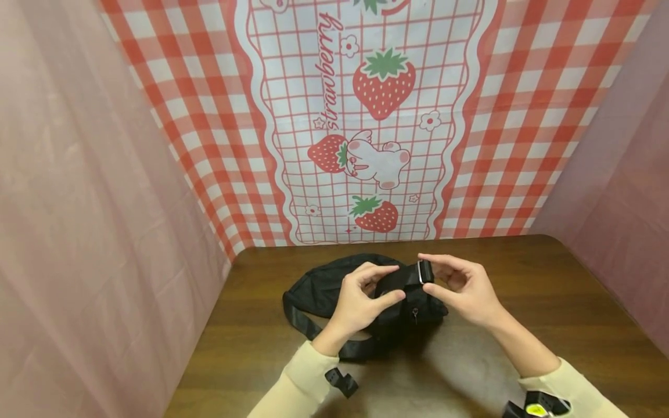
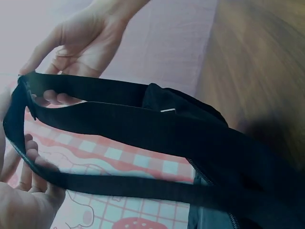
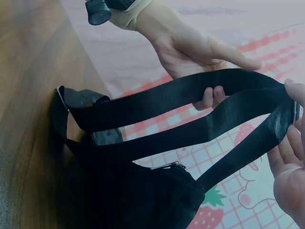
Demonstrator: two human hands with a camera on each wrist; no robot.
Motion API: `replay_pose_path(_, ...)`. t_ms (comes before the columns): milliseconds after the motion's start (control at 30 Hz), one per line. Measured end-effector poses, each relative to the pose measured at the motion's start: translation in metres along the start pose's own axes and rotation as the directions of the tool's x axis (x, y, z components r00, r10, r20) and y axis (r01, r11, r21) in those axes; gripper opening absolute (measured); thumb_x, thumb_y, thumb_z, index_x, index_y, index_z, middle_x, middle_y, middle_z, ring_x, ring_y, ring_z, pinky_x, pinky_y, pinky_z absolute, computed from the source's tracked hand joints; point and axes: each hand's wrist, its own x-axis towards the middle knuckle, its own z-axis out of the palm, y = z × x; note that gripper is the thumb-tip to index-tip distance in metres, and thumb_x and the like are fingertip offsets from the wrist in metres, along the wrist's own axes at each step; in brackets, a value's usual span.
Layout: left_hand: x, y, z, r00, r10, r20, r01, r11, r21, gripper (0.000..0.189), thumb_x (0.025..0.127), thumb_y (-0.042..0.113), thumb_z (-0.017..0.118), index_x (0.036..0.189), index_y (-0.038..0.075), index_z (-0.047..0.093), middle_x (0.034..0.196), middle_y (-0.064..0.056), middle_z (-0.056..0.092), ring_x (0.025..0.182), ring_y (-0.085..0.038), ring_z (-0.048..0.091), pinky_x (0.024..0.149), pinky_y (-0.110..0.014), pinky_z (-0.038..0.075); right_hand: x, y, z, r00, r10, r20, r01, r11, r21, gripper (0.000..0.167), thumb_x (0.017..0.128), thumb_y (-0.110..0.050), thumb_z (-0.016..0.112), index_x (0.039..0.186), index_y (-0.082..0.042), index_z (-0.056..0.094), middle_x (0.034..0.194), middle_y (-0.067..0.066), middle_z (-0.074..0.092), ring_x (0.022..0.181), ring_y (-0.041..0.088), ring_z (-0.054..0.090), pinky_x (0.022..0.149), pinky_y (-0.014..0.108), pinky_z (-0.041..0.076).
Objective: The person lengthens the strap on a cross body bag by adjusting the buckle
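A black fabric bag with zips lies on the table, its long webbing strap lifted in loops. My left hand holds the strap between thumb and fingers, above the bag. To its right, my right hand pinches the strap's silver slider buckle, thumb at the lower edge and fingertips at the upper one. In the left wrist view several strands of strap run from the buckle back to the bag. A zip pull hangs on the bag's front, below the hands.
The brown wooden table extends around the bag. Behind it hangs a red-and-white checked cloth printed with strawberries. Pale pink curtains close off both sides. Both wrists wear small black devices over cream sleeves.
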Motion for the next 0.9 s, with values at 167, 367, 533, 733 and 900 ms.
replay_pose_path(167,0.003,-0.001,-0.002,0.998,0.046,-0.032,-0.046,0.999,-0.005,0.035,0.094,0.013,0.083,0.129,0.011,0.078,0.111,-0.012,0.072,0.090,-0.002,0.062,0.072,-0.015,0.050,0.003,0.001,0.002,1.000,-0.009,0.011,0.009,0.999,0.039,0.044,0.094,0.005,0.076,0.135,0.017,0.062,0.115,-0.004,0.078,0.097,0.011,0.074,0.083,0.019,0.063)
replay_pose_path(367,0.005,0.001,-0.001,0.999,0.039,-0.001,-0.039,0.999,-0.021,0.035,0.093,0.010,0.083,0.127,0.007,0.077,0.115,-0.014,0.072,0.098,-0.010,0.069,0.080,-0.020,0.058,0.005,0.001,0.005,0.999,-0.033,0.041,0.032,0.999,0.029,0.045,0.092,0.011,0.075,0.135,0.015,0.063,0.119,-0.004,0.077,0.097,0.010,0.074,0.083,0.019,0.063)
replay_pose_path(533,0.007,0.001,0.003,0.999,-0.027,0.026,0.028,0.999,-0.036,0.039,0.092,0.012,0.085,0.130,0.010,0.076,0.121,-0.011,0.075,0.099,-0.006,0.073,0.084,-0.024,0.063,0.002,0.002,0.003,0.999,-0.030,0.035,0.030,1.000,0.000,0.049,0.089,0.020,0.071,0.137,0.011,0.063,0.121,-0.006,0.076,0.100,0.006,0.073,0.087,0.019,0.062)
replay_pose_path(733,0.010,0.003,0.008,0.999,-0.041,0.035,0.040,0.999,0.010,0.040,0.086,0.020,0.091,0.125,0.017,0.080,0.115,-0.007,0.078,0.087,0.000,0.071,0.074,-0.022,0.063,-0.005,0.005,0.003,0.999,-0.028,0.044,0.027,0.999,0.042,0.050,0.088,0.026,0.065,0.136,0.015,0.059,0.124,-0.004,0.076,0.105,0.008,0.073,0.090,0.020,0.062)
replay_pose_path(900,0.011,0.004,0.004,0.998,-0.057,0.008,0.057,0.998,-0.012,0.037,0.085,0.018,0.092,0.120,0.014,0.081,0.115,-0.011,0.080,0.080,0.003,0.071,0.070,-0.022,0.063,0.000,0.004,0.007,0.997,0.002,0.081,-0.006,0.999,0.042,0.049,0.090,0.025,0.064,0.137,0.015,0.057,0.122,-0.006,0.075,0.105,0.009,0.072,0.088,0.021,0.062)
